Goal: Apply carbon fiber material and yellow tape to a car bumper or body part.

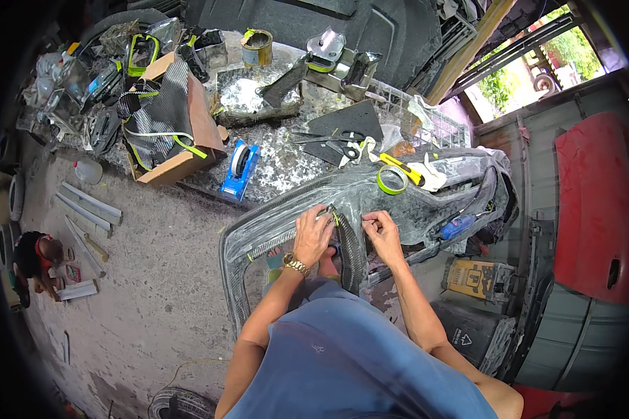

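While both hands (313,234) (382,234) are at its inner edge, a big grey moulded frame (349,188) sits at the front of the counter (279,157)

Because it's so long, the frame runs along the near side of the counter, right in front of the person, all dusty and scuffed. A dark woven strip (351,255) runs down its middle toward the person, with a bit of yellow-green along the edge up top. Left hand is next to the top of that strip, fingers partly bent; can't tell if it's gripping anything. Right hand is just across from it, thumb and fingertips drawn close together, and again I can't tell if something small is pinched in there. Gold watch (295,263) on the left wrist.

Lying on the frame: a green tape roll (391,179), with a yellow cutter (412,173) just beside it, plus a white glove (435,178) and, farther right, a blue tool (458,226).

Behind that, the counter has scissors (335,145) on a black sheet (349,126), a blue tape dispenser (239,171), an open cardboard box (206,115) stuffed with woven material and a grubby tin (257,49).

Farther out, a red panel (594,209) stands on the right, and another person (31,258) is bent low over on the left, near a white jug (89,171) on the floor (154,272).
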A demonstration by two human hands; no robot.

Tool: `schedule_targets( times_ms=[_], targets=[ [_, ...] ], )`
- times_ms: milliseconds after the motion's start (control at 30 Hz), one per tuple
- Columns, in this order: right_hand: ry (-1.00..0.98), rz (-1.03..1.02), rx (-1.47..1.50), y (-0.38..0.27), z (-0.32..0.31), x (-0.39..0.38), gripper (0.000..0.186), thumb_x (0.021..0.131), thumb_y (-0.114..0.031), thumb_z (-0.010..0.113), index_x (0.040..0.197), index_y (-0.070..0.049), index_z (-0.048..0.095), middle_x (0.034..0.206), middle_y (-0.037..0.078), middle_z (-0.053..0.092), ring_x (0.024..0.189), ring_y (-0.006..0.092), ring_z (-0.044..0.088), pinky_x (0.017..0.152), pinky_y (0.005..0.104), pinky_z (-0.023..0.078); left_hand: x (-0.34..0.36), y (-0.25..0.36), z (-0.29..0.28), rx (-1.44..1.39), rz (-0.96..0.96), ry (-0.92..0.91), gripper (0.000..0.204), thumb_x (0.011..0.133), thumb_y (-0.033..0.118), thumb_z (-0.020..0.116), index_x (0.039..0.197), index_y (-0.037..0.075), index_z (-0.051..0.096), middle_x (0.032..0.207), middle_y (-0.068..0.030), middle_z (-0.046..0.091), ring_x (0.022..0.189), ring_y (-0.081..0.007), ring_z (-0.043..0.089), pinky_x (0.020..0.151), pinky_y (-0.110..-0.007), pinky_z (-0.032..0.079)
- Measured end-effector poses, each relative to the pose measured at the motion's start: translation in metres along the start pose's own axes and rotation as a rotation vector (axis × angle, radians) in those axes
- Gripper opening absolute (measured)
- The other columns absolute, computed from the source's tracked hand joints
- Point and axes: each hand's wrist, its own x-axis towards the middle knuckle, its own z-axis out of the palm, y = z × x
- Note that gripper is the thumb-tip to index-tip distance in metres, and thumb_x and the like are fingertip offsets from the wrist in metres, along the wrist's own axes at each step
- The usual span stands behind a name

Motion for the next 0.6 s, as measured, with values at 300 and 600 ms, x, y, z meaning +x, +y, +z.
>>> schedule_targets(
  times_ms=[300,600],
  targets=[
    [0.024,0.009,-0.021,0.003,-0.007,-0.003,0.015,0.081,-0.008,0.062,0.092,0.002,0.062,0.081,0.004,0.05,0.063,0.0104,0.042,0.06,0.0253,0.039,0.001,0.0,0.007,0.051,-0.056,0.016,0.031,0.081,0.016,0.063,0.11,0.008,0.057,0.124,-0.01,0.048,0.113,-0.0298,0.045,0.091,-0.043,0.035],
    [0.172,-0.158,-0.244,-0.024,-0.039,0.031,0.015,0.082,-0.005,0.062,0.095,0.0,0.06,0.086,0.009,0.054,0.071,0.0175,0.051,0.067,0.0294,0.043,0.005,0.002,0.008,0.075,-0.067,0.009,0.036,0.081,0.016,0.063,0.116,0.007,0.054,0.127,-0.0103,0.047,0.115,-0.0302,0.044,0.094,-0.043,0.035]
  ],
)
